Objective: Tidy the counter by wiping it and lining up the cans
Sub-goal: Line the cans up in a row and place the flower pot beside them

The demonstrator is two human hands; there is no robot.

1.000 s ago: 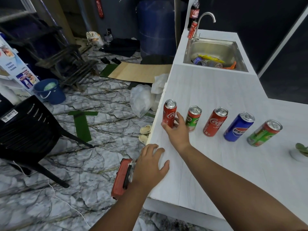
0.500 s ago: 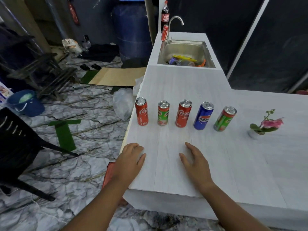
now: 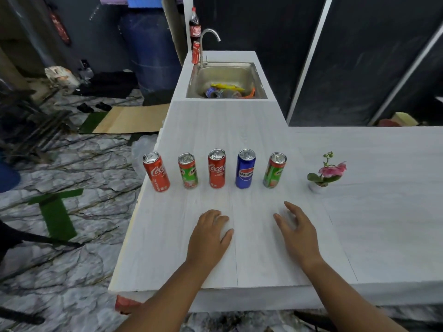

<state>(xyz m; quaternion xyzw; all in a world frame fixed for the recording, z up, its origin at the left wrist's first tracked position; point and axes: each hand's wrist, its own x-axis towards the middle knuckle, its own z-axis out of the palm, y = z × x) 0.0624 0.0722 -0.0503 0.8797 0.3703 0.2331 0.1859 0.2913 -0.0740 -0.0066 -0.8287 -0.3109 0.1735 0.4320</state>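
Several cans stand upright in a row across the white counter [image 3: 251, 130]: a red Coca-Cola can [image 3: 156, 171] at the left edge, a green can [image 3: 188, 170], a second red Coca-Cola can [image 3: 216, 168], a blue Pepsi can [image 3: 245, 168] and another green can [image 3: 274, 170]. My left hand [image 3: 211, 233] lies palm down on the counter in front of the row, holding nothing. My right hand [image 3: 297, 231] hovers just over the counter to its right, fingers spread and empty. Both hands are apart from the cans.
A small pink flower in a white pot [image 3: 322, 176] stands right of the row. A steel sink [image 3: 226, 79] with litter, a tap, a red can [image 3: 196, 52] and a cola bottle [image 3: 194, 26] are at the far end. The counter's left edge drops to a cluttered marble floor.
My right hand let go of the leftmost Coca-Cola can and drew back toward me. My left hand slid right along the counter. My view shifted to face the row squarely.
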